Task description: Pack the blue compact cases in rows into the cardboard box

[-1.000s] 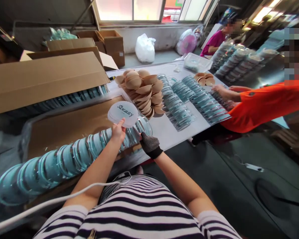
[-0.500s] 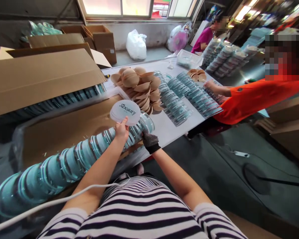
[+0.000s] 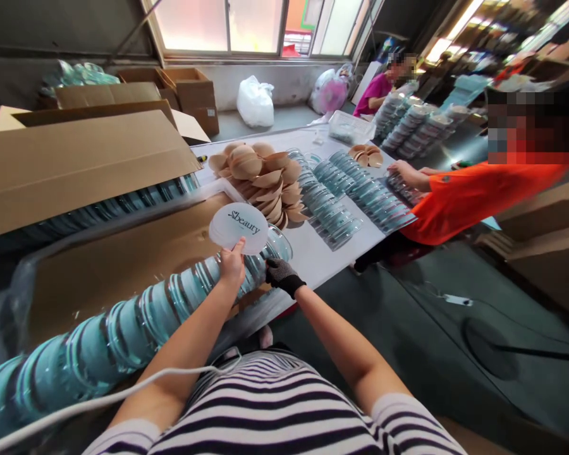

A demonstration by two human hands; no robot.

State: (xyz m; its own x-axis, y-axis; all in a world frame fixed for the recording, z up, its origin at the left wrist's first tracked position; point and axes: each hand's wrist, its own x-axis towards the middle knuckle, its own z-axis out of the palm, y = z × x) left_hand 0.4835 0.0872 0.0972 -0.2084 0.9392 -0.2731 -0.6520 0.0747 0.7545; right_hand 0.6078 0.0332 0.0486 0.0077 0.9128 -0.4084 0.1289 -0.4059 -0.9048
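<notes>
My left hand (image 3: 231, 266) pinches a white round pad (image 3: 238, 228) printed "Sbeauty" and holds it up over the near end of a long row of clear teal compact cases (image 3: 123, 328) lying along the table edge. My right hand (image 3: 279, 275), in a dark knit glove, is closed on the end case of that row (image 3: 277, 243). A pile of tan powder puffs (image 3: 263, 180) lies just beyond on the white table (image 3: 313, 246).
Open cardboard boxes (image 3: 76, 164) with more teal cases stand at left. Rows of cases (image 3: 355, 189) cover the middle of the table, where a person in an orange sleeve (image 3: 474, 196) works. Stacked cases (image 3: 417, 120) and another person sit farther back.
The view has swung slightly; my left hand keeps the white pad over the row's end, and my gloved right hand stays at the end case.
</notes>
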